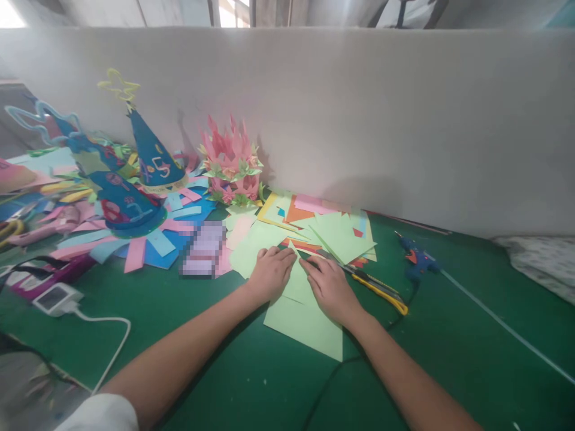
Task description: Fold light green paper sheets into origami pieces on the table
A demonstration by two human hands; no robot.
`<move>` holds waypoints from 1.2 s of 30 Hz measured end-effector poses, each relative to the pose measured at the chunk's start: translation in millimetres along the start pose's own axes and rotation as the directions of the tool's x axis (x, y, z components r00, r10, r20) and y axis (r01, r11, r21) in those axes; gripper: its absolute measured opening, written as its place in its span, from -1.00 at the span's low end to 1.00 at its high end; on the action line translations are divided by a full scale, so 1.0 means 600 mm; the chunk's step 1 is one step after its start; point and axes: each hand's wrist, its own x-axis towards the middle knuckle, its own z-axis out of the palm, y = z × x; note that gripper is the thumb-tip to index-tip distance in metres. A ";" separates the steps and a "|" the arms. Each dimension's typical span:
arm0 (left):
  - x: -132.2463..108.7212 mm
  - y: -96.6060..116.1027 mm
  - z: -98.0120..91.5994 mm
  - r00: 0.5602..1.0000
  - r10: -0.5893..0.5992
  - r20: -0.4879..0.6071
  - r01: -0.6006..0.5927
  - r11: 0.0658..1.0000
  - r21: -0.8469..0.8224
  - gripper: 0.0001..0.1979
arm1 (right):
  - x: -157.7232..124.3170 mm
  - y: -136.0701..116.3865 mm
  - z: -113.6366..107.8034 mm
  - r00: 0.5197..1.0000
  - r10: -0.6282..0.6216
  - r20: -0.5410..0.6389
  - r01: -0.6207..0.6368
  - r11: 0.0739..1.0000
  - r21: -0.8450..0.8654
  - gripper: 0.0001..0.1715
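Observation:
On the green table, a sheet of light green paper (299, 287) lies between my two hands, with a fold line across it and its upper part narrowing to a point. My left hand (273, 274) grips the paper's left edge near that point, fingers pressed together. On the opposite edge, my right hand (332, 288) has its fingers bent onto the paper, fingertips close to the left hand's. A utility knife (380, 290) with yellow edging lies just right of my right hand. Parts of the sheet under both palms are hidden.
Loose colored paper (344, 236) is piled beyond my hands. Pink paper crowns (231, 164) and blue cone hats (155, 149) stand at the back left. A blue glue gun (417, 257) lies right. A white cable (123, 320) runs at left; a white wall (359, 120) rises behind.

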 end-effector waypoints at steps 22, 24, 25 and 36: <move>0.004 -0.005 0.012 0.998 -0.052 0.038 0.048 0.993 0.105 -0.77 | 0.060 -0.012 -0.023 0.969 0.039 0.242 0.003 0.985 -0.170 -0.42; 0.004 -0.002 0.012 0.998 -0.062 0.015 0.059 0.989 0.139 -0.77 | 0.069 -0.011 -0.024 0.967 0.036 0.254 0.014 0.982 -0.191 -0.45; 0.004 -0.001 0.011 0.998 -0.063 0.006 0.061 0.987 0.150 -0.77 | 0.073 -0.012 -0.025 0.966 0.036 0.254 0.017 0.979 -0.203 -0.47; 0.004 0.005 0.007 0.997 -0.067 0.026 0.063 0.988 0.141 -0.79 | 0.101 -0.018 -0.008 0.963 0.077 0.260 -0.021 0.978 -0.209 -0.50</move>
